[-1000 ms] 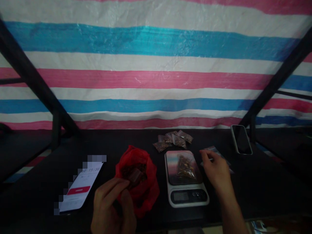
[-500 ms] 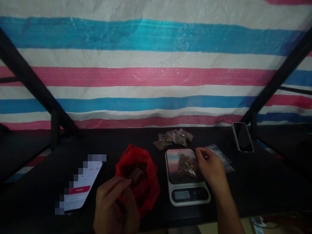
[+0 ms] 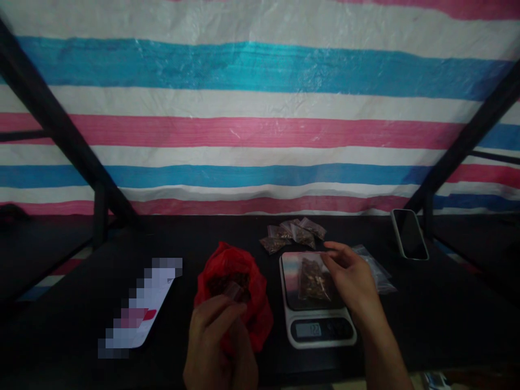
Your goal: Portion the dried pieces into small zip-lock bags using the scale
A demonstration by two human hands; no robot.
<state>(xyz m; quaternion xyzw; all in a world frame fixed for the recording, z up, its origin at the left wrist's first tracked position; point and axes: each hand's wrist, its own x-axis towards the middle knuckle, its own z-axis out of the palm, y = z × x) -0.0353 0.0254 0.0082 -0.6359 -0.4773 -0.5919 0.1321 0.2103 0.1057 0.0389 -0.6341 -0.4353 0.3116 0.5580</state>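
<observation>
A small clear zip bag of brown dried pieces [image 3: 313,280] lies on the dark plate of a white kitchen scale [image 3: 290,342], whose display seems to read 122. My right hand [image 3: 352,273] is over the scale's right edge, thumb and forefinger apart at the bag's upper right corner. To the left stands an open red plastic bag [image 3: 260,317] holding dark brown bits. My left hand [image 3: 217,338] is at its front rim, fingers pinched together. A small clear plastic piece [image 3: 233,291] shows just beyond those fingertips; whether they grip it is hard to see.
Several filled zip bags [image 3: 298,232] are piled behind the scale. Flat clear bags [image 3: 379,273] lie to its right. A phone [image 3: 410,233] leans at the right post, and another phone with a lit screen [image 3: 156,303] lies on the left of the black table [image 3: 325,371].
My right hand has shifted from the scale's edge to the corner of the bag on it, its fingers spreading. My left hand has moved right, further over the red bag.
</observation>
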